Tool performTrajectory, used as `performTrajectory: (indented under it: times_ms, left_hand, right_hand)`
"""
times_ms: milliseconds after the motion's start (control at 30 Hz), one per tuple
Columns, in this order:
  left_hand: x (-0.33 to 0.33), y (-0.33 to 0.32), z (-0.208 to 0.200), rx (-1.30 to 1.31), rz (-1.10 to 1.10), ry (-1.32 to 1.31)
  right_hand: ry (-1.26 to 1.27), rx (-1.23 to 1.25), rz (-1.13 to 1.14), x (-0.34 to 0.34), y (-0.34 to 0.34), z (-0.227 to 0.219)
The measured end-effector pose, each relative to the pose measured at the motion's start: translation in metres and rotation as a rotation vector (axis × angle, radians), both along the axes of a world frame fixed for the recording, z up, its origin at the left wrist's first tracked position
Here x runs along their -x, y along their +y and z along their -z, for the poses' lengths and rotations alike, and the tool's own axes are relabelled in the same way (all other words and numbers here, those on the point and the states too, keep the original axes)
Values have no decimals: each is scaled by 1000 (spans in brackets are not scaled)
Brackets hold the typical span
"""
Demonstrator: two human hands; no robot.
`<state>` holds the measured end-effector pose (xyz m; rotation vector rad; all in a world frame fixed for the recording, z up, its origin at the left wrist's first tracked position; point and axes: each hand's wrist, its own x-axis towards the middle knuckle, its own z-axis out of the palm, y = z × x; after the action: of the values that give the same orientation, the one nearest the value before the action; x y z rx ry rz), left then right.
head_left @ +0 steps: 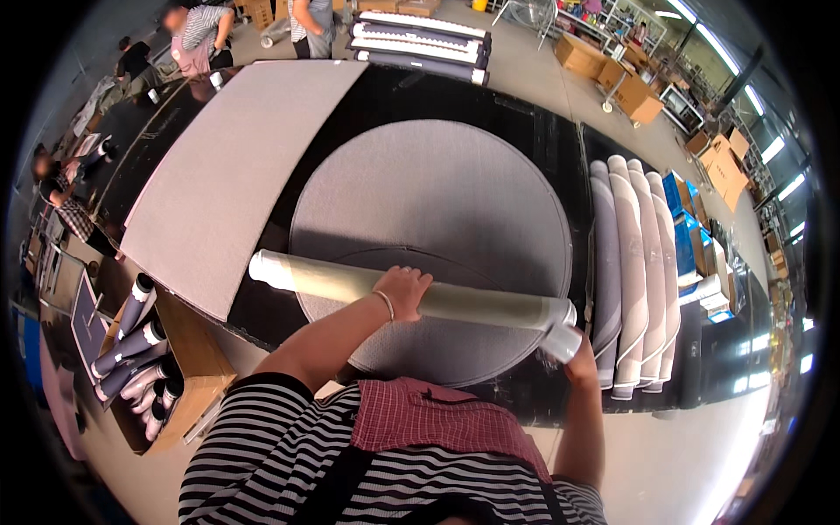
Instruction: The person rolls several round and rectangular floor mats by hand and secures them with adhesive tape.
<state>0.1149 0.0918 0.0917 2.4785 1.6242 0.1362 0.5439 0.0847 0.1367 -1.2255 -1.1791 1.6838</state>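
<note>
A long pale rolled mat lies crosswise over a large round grey mat on a black table. My left hand rests on top of the roll near its middle, fingers bent over it. At the roll's right end, my right hand grips a roll of clear tape, which touches or nearly touches the mat's end. Part of the right hand's fingers is hidden behind the tape.
A flat grey mat piece covers the table's left part. Several rolled mats lie side by side at right, beside blue boxes. A cardboard box of dark rolls stands lower left. Other people work beyond the table.
</note>
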Motion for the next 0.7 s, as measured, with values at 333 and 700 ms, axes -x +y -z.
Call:
performTrajectory:
  times_ms: [333, 700]
  left_hand:
    - [-2, 13, -13, 106, 47, 44]
    - [21, 42, 17, 561, -353, -1206]
  right_hand:
    - [-111, -414, 187, 246, 70, 62]
    - [-474, -544, 268, 264, 73, 60]
